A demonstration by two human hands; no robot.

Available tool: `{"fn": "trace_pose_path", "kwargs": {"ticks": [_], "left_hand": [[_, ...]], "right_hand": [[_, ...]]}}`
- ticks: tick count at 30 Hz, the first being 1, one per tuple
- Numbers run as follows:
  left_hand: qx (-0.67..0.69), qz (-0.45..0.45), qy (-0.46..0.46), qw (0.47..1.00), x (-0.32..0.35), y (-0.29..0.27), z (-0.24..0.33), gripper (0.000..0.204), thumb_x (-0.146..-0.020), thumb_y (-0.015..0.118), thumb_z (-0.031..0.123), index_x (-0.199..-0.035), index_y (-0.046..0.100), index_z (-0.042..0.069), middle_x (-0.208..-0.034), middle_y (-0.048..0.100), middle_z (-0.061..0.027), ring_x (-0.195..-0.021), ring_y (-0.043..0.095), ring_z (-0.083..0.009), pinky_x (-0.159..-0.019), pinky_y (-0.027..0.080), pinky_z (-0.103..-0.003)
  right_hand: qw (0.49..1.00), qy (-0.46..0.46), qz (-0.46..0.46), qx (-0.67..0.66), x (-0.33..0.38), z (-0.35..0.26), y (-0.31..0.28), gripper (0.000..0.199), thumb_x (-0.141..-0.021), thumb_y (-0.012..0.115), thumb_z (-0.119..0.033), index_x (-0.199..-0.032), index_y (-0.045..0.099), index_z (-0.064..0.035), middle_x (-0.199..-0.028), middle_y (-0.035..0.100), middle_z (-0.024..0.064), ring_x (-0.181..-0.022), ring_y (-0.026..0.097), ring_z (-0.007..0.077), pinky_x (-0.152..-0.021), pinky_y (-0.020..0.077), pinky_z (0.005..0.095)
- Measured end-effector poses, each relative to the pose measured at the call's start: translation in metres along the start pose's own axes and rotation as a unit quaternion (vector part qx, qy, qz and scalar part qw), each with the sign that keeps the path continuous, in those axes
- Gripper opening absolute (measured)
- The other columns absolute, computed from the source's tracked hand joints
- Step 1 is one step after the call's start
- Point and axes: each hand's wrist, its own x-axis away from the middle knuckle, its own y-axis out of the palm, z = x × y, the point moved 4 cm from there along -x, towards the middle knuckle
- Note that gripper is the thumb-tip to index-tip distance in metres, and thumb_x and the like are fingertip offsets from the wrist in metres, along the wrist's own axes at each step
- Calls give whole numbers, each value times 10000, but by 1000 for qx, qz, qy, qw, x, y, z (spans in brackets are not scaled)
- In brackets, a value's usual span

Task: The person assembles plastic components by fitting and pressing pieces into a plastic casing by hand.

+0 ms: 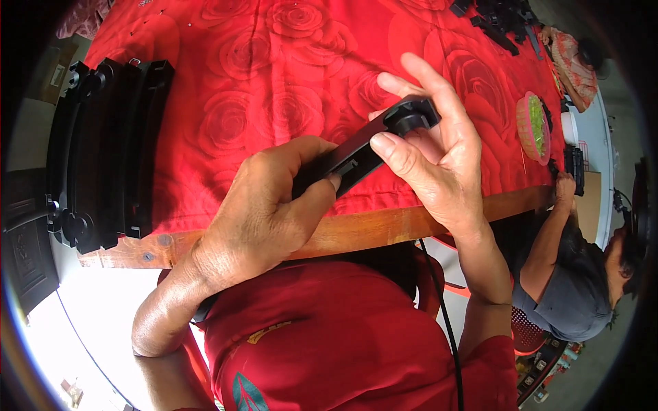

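A long black plastic part [356,152] with a round, wheel-like fitting at its far right end is held up slantwise above the near table edge. My left hand [267,198] is closed round its lower left end, thumb pressed along the near side. At the upper right end is my right hand [442,147], its fingers stretched out and apart behind the part. The right thumb tip lies at the part's edge beside the round fitting. The left fingers on the far side are partly hidden.
Several similar long black parts [106,154] lie side by side at the table's left. The red rose-patterned cloth [233,116] covers the wooden table [370,229]. A basket with green contents [534,127] stands right; black pieces [497,24] lie far right. A co-worker [569,281] sits at right.
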Motion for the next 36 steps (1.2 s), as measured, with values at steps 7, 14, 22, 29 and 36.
{"fn": "trace_pose_path", "kwargs": {"ticks": [7,14,22,29,36], "left_hand": [[125,113,100,981,-7,11,-13,219,-1051,630,87,-1210,684,-54,-817,649,-22,-788,593,-76,-679,496,-287],[207,113,132,963,2,19,-8,295,-1089,646,87,-1335,563,-52,-1101,670,-102,-945,665,-129,-822,568,-292],[258,82,51,961,14,8,-3,455,-1065,740,240,-1357,518,-30,-1146,640,-99,-1092,637,-148,-880,561,-322],[31,257,108,960,27,-58,11,679,-1009,745,403,-1539,540,32,-1341,623,-77,-1216,601,-172,-1038,493,-339],[-168,-34,20,985,21,-56,15,341,-929,702,119,-1230,754,-32,-942,749,-104,-913,724,-183,-883,574,-332]], "right_hand": [[987,151,-62,-13,31,12,14,544,-977,835,-180,-1420,595,24,-1220,701,98,-951,695,109,-743,570,241],[986,104,-84,101,34,-9,36,425,-946,680,-41,-1355,609,52,-936,730,158,-728,749,197,-605,578,341],[954,-67,-102,275,31,-18,33,332,-947,623,22,-1276,673,12,-710,580,59,-609,570,71,-559,467,278],[888,-194,-176,379,25,-25,28,347,-844,671,43,-1184,722,-7,-780,661,93,-623,600,250,-596,519,378],[871,-220,-226,375,19,-15,24,373,-774,706,69,-1134,755,-17,-814,675,60,-702,619,231,-621,527,368]]}}
